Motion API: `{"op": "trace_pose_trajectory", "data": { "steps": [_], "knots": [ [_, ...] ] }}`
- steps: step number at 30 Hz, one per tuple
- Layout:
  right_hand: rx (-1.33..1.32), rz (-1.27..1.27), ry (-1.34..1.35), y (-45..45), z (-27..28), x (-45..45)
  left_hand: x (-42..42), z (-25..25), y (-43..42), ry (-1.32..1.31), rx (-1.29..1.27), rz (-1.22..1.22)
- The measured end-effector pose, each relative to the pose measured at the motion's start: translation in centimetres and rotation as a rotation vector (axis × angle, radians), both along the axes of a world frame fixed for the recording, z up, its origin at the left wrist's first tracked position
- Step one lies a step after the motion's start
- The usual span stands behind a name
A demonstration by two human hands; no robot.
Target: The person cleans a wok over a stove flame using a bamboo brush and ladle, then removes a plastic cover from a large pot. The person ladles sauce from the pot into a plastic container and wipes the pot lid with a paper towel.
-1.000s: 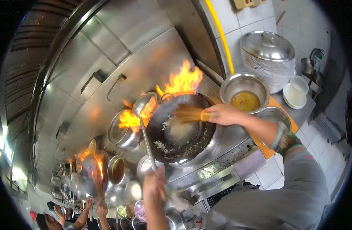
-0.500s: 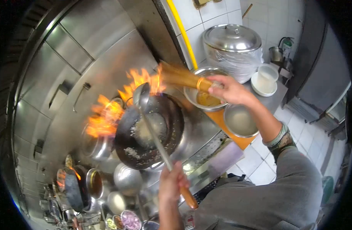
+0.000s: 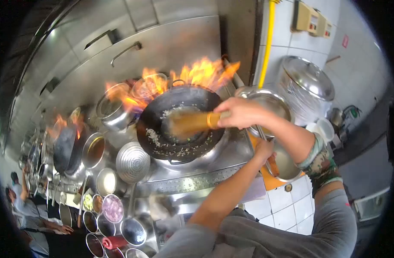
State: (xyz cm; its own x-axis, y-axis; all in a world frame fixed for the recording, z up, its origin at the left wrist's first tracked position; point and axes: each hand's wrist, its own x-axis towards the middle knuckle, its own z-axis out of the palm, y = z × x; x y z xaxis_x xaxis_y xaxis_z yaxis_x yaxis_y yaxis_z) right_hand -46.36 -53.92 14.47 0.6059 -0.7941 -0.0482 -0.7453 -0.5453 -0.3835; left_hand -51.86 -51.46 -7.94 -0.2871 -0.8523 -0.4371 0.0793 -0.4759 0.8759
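Right hand (image 3: pixel 232 114) and left hand (image 3: pixel 264 150) are curled closed, near each other.

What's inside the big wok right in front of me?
Small pale bits are scattered in the wok. The brush in your right hand covers part of the middle; what's beneath can't be seen.

The wok (image 3: pixel 162 105) was formed of dark metal with a matt surface, and the brush (image 3: pixel 192 123) was composed of tan, wood-like strands. On the ladle handle (image 3: pixel 273 166), a smooth wooden grip was fitted to a metal shaft. A satin metal finish was shown by the back panel (image 3: pixel 180 41), and perforated, shiny metal by the strainer (image 3: pixel 133 162). The lid (image 3: pixel 309 76) was made of glossy metal; wrinkled, clear plastic was wrapped below it. The shirt (image 3: pixel 334 215) was made of matt grey cloth.
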Motion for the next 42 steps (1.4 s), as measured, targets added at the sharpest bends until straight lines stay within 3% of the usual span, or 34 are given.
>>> {"op": "trace_pose_trajectory", "data": {
  "steps": [1,3,5,7,9,11,13,15,17,19,22,25,28,31,35,37,39,42],
  "knots": [
    [0.308,-0.016,0.136,-0.2,0.7,2.2,0.7,0.1,-0.2,0.011,-0.006,0.02],
    [0.3,0.093,0.321,-1.1,-2.3,6.0,2.1,0.0,0.8,0.152,-0.094,-0.145],
    [0.084,0.088,0.408,-4.7,-8.2,10.2,3.1,-1.2,3.3,0.229,-0.132,-0.24],
    [-0.04,0.108,0.416,-6.3,-9.0,11.8,5.4,-2.4,5.0,-0.563,-0.89,-0.377],
    [-0.107,0.155,0.444,-5.6,-6.7,12.2,12.5,7.5,10.7,-0.853,-0.694,-0.3],
    [-0.02,0.097,0.491,-5.8,-5.7,11.6,18.6,9.4,12.7,-1.143,-0.781,-0.028],
    [-0.112,0.082,0.437,-7.2,-9.3,13.1,22.3,9.8,12.5,-1.289,-0.803,0.239],
    [-0.236,0.11,0.412,-8.8,-11.9,14.0,24.0,10.1,12.2,-1.324,-0.844,0.277],
    [-0.172,0.144,0.566,-7.7,-9.7,12.2,25.3,9.6,13.1,-1.353,-0.848,0.279],
    [-0.024,0.144,0.548,-6.4,-5.6,10.3,25.8,9.1,13.1,-1.357,-0.865,0.339],
    [-0.229,0.086,0.446,-9.8,-11.4,13.3,26.0,8.7,12.6,-1.373,-0.873,0.279],
    [-0.273,0.14,0.419,-7.2,-9.9,12.6,26.3,8.2,12.3,-1.382,-0.862,0.227],
    [-0.008,0.151,0.481,-7.9,-7.1,12.0,26.7,8.4,12.4,-1.363,-0.864,0.234],
    [-0.256,0.119,0.354,-7.5,-10.9,15.1,26.7,8.5,11.9,-1.37,-0.812,0.153],
    [-0.09,0.155,0.454,-8.6,-8.0,11.8,27.7,8.2,12.6,-1.387,-0.839,0.159],
    [-0.154,0.09,0.511,-10.1,-10.5,13.6,27.7,7.7,12.5,-1.382,-0.874,0.179],
    [-0.241,0.069,0.348,-8.4,-11.4,14.5,27.5,7.7,12.4,-1.372,-0.9,0.185],
    [-0.204,0.1,0.444,-6.6,-9.1,10.6,27.5,8.1,13.9,-1.336,-0.975,0.245]
  ]
}}
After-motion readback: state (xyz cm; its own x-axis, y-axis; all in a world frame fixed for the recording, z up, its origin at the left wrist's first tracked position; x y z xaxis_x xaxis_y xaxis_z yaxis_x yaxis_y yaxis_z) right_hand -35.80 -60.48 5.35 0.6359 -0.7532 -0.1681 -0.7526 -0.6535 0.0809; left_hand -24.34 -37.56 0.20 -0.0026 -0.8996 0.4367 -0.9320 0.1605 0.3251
